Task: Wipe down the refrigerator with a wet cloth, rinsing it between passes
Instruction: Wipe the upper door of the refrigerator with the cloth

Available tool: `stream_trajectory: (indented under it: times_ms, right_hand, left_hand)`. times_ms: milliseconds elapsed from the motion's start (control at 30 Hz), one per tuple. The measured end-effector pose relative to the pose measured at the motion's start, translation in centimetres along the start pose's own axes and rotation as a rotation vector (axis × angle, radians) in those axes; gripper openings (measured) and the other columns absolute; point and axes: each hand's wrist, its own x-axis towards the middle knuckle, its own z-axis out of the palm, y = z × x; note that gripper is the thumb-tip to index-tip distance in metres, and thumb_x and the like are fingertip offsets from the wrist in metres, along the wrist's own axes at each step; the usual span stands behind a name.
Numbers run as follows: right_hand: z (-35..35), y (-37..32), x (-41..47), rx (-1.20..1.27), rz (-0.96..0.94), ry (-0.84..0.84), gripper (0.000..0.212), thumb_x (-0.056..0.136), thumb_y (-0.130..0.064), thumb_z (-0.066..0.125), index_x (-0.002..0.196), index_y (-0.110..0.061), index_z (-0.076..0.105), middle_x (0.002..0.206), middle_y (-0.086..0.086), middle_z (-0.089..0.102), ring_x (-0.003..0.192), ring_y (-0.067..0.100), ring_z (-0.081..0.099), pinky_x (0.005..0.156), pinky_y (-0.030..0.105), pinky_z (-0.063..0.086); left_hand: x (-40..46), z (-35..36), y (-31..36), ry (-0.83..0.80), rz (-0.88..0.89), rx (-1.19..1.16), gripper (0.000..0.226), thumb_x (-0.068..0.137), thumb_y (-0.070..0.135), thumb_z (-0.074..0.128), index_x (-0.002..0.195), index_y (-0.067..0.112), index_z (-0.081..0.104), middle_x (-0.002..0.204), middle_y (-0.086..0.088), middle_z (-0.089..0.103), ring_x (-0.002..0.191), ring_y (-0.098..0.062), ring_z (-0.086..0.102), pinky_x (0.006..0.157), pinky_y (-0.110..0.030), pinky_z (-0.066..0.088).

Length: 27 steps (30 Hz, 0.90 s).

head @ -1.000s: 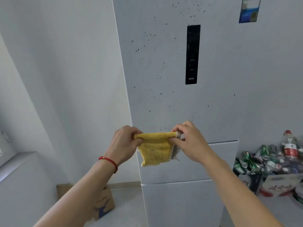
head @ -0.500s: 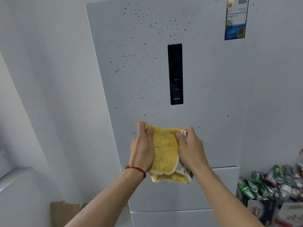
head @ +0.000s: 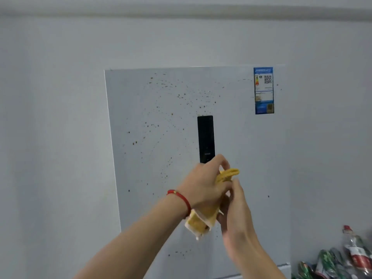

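Tall white refrigerator (head: 161,109) seen upright against grey wall (head: 50,117), door spattered with small brown spots. Narrow black control panel (head: 205,137) set vertically in door middle; blue energy label (head: 264,90) stuck near top right corner. Folded yellow cloth (head: 201,223) held in front of door, below panel. Cloth gripped by left hand (head: 203,186), red string bracelet (head: 181,198) worn on wrist. Cloth edge pinched by right hand (head: 234,210). Crushed cans and plastic bottle (head: 354,252) piled at lower right.

Both hands (head: 203,186) (head: 235,210) apparently grip cloth (head: 198,223) before refrigerator (head: 161,109).
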Motion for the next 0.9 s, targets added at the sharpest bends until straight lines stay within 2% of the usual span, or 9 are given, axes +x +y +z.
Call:
stream_trajectory:
  times_ms: [67, 133, 233, 300, 367, 433, 600, 767, 900]
  right_hand:
    - [1.0, -1.5, 1.1, 0.138, -0.172, 0.032, 0.049, 0.106, -0.06, 0.028, 0.127, -0.038, 0.066, 0.12, -0.007, 0.075, 0.114, 0.013, 0.07, 0.094, 0.042, 0.056]
    - [2.5, -3.0, 2.3, 0.098, -0.35, 0.095, 0.045, 0.107, -0.06, 0.027, 0.133, -0.039, 0.058, 0.126, -0.008, 0.07, 0.122, 0.014, 0.065, 0.099, 0.044, 0.053]
    - [6.8, -4.9, 5.1, -0.14, -0.636, 0.228, 0.051, 0.104, -0.062, 0.024, 0.152, -0.047, 0.027, 0.151, -0.013, 0.045, 0.141, 0.009, 0.042, 0.112, 0.044, 0.042]
    - [10.8, -6.0, 7.2, -0.337, -0.866, 0.2, 0.065, 0.101, -0.062, 0.024, 0.161, -0.043, 0.006, 0.17, -0.017, 0.013, 0.155, 0.004, 0.017, 0.126, 0.047, 0.022]
    - [14.3, -7.0, 10.1, -0.563, -1.062, 0.132, 0.067, 0.107, -0.054, 0.026, 0.164, -0.031, 0.001, 0.17, -0.02, -0.011, 0.158, 0.006, -0.001, 0.129, 0.046, 0.006]
    - [17.5, -7.8, 13.1, -0.861, -1.205, 0.036, 0.064, 0.11, -0.046, 0.029, 0.165, -0.022, 0.005, 0.167, -0.017, -0.014, 0.159, 0.011, -0.008, 0.129, 0.047, 0.0]
    - [23.8, -6.4, 18.6, -1.626, -1.286, -0.03, 0.076, 0.105, -0.06, 0.021, 0.165, -0.019, 0.001, 0.172, 0.006, -0.016, 0.156, 0.022, -0.023, 0.126, 0.054, -0.009]
    - [23.7, -8.0, 20.8, -1.731, -1.511, 0.135, 0.072, 0.104, -0.063, 0.027, 0.165, -0.028, 0.013, 0.173, 0.005, 0.002, 0.16, 0.024, -0.002, 0.126, 0.054, 0.009]
    - [22.5, -8.3, 21.3, -1.558, -1.308, 0.355, 0.076, 0.101, -0.066, 0.032, 0.165, -0.034, 0.006, 0.172, 0.01, -0.01, 0.158, 0.034, -0.013, 0.128, 0.054, 0.003]
  left_hand:
    - [0.9, -3.4, 1.1, -0.139, 0.011, -0.244, 0.038, 0.092, 0.027, 0.07, 0.127, 0.032, 0.055, 0.113, 0.002, 0.067, 0.088, -0.016, 0.07, 0.079, -0.039, 0.063]
    - [1.1, -7.1, 1.4, -0.1, 0.055, -0.401, 0.042, 0.092, 0.023, 0.072, 0.131, 0.03, 0.059, 0.114, 0.005, 0.071, 0.094, -0.015, 0.072, 0.076, -0.034, 0.063]
    - [0.6, -12.1, -0.9, 0.305, 0.09, -0.172, 0.034, 0.089, 0.027, 0.069, 0.122, 0.032, 0.063, 0.104, 0.013, 0.071, 0.094, -0.004, 0.069, 0.081, -0.024, 0.057]
    - [-0.1, -15.3, -3.6, 0.594, 0.067, -0.051, 0.026, 0.087, 0.02, 0.066, 0.111, 0.03, 0.067, 0.095, 0.014, 0.071, 0.091, -0.002, 0.067, 0.079, -0.016, 0.051]
    - [-0.6, -18.0, -6.5, 0.781, -0.005, -0.009, 0.022, 0.085, 0.013, 0.063, 0.102, 0.025, 0.071, 0.09, 0.012, 0.071, 0.089, -0.005, 0.065, 0.08, -0.015, 0.047]
    - [-0.7, -20.0, -9.4, 0.885, -0.087, 0.037, 0.022, 0.084, 0.011, 0.063, 0.101, 0.021, 0.072, 0.095, 0.007, 0.069, 0.092, -0.014, 0.063, 0.089, -0.028, 0.049]
    - [-0.3, -23.5, -15.9, 0.934, -0.221, -0.044, 0.028, 0.089, 0.014, 0.059, 0.115, 0.021, 0.066, 0.114, 0.0, 0.061, 0.109, -0.024, 0.058, 0.101, -0.045, 0.047]
    - [0.7, -24.8, -18.7, 0.942, -0.155, -0.095, 0.033, 0.096, 0.008, 0.048, 0.123, 0.02, 0.065, 0.115, -0.001, 0.063, 0.102, -0.015, 0.057, 0.095, -0.032, 0.045]
    - [0.8, -25.9, -19.6, 0.936, -0.044, -0.037, 0.033, 0.099, 0.008, 0.047, 0.124, 0.023, 0.065, 0.113, 0.006, 0.064, 0.093, -0.003, 0.056, 0.077, -0.011, 0.037]
